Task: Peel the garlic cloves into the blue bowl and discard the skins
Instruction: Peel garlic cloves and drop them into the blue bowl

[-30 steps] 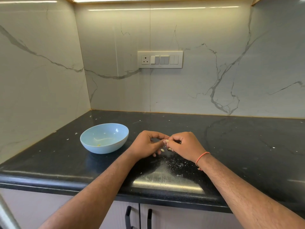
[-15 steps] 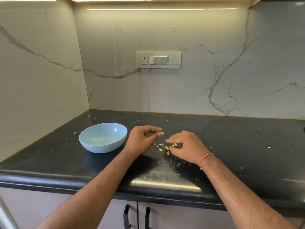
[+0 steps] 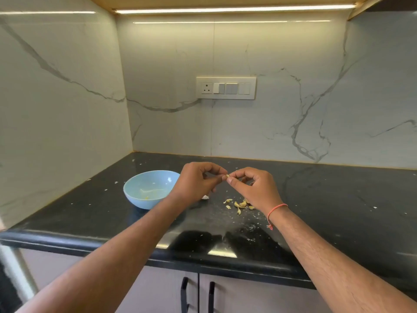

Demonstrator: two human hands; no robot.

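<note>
- A small pale garlic clove (image 3: 228,176) is pinched between the fingertips of both hands, held in the air above the black countertop (image 3: 327,199).
- The left hand (image 3: 198,182) has its fingers curled, with thumb and forefinger closed on the clove's left end.
- The right hand (image 3: 255,188) pinches the clove's right end with thumb and forefinger; its other fingers are bent under the palm. An orange thread bracelet (image 3: 276,211) circles that wrist.
- A scatter of yellowish garlic skins (image 3: 239,204) lies on the counter just below the right hand, with finer flakes spread nearer the counter's front edge.
- The blue bowl (image 3: 146,188) stands on the counter just left of the left hand, with a few small bits inside; what they are is too small to tell.
- A switch panel (image 3: 226,87) sits on the marble wall behind.
</note>
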